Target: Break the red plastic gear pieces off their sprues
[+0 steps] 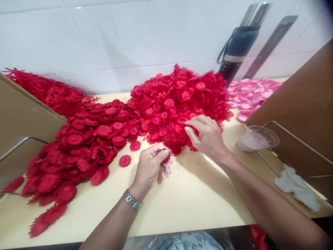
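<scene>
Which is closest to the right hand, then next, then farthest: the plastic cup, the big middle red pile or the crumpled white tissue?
1. Red pile: just beyond the right hand.
2. Plastic cup: on the right.
3. White tissue: farther right, toward the camera.

On my feed: one small red piece (166, 158), pinched in the left hand (152, 161), mostly finger-covered; full shape I can't make out. From it, between 12 and 1 o'clock, bright red heap (177, 92): fringed rosettes, loosely mounded, overlapping, tilted every which way.
</scene>
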Demonstrator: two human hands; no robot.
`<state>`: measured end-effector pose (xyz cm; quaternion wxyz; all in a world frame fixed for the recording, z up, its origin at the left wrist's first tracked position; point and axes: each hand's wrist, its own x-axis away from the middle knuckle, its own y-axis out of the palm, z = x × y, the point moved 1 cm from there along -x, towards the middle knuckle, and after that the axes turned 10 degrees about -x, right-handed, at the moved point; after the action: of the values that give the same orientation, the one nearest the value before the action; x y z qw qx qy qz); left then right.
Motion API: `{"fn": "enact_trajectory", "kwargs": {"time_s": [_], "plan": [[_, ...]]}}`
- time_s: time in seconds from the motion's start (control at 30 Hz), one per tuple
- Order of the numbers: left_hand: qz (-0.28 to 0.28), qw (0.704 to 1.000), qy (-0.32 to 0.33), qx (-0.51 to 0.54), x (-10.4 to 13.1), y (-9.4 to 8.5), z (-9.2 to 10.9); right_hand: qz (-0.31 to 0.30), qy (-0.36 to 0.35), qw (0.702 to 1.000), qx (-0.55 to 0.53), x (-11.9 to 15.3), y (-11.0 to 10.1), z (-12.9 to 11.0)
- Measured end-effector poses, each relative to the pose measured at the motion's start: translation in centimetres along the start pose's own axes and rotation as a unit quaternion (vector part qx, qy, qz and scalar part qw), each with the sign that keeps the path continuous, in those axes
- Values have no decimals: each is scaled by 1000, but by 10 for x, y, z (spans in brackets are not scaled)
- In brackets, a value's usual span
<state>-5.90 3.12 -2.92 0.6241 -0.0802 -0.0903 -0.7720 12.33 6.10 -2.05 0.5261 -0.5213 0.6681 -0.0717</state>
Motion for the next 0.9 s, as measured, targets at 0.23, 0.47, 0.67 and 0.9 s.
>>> {"fn": "enact_trajectory", "kwargs": {"time_s": [0.23,0.47,0.67,0.9], "plan": [[-18,1000,-2,18,2,-2,-3,20,-43,988,-146,0,-5,-26],[41,999,14,-21,1,-5,-6,-87,-49,952,-289,10,2,-47],[61,994,22,-84,1,-3,-8,-142,57,917,-368,16,10,-49],[2,995,24,-95,3,-3,-10,-194,87,903,-374,16,13,-50]]}}
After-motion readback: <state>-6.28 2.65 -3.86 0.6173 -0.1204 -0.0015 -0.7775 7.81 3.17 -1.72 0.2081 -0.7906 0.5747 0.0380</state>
